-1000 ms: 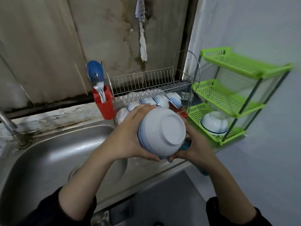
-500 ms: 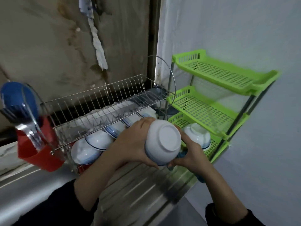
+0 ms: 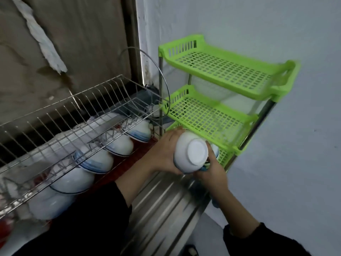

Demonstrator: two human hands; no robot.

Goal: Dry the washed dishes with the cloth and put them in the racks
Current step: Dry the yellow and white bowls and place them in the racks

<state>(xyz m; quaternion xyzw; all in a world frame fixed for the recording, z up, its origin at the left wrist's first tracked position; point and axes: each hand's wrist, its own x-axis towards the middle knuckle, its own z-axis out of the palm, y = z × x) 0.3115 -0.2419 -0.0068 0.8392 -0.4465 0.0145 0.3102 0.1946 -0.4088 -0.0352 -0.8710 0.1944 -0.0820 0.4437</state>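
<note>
To the left we see a two-tier wire metal dish rack (image 3: 73, 115) against the stained brown wall, and a torn white strip of cloth (image 3: 44, 41) hangs down the wall above it. A thin wire hoop at the rack's right end arches up just beside the bright green three-tier plastic rack (image 3: 230, 71), which stands in the corner by the pale wall. The ribbed stainless-steel tabletop (image 3: 162, 204) runs below both racks.

A row of white blue-rimmed bowls (image 3: 97, 161) lies tilted on its side in the wire rack's lower tier. We cannot make out what rests on its upper tier. In the green rack's bottom tier, the edge of another white bowl (image 3: 215, 150) shows, mostly hidden.

What hides it is the white ceramic bowl with a blue band (image 3: 191, 152), held in front of that bottom tier with its base turned towards us. The left hand (image 3: 164, 152) curls round the bowl's left side. The right hand (image 3: 212, 169) grips the lower right side, one finger lying along the base, with a blue cloth (image 3: 203, 168) bunched under the palm against the bowl.
</note>
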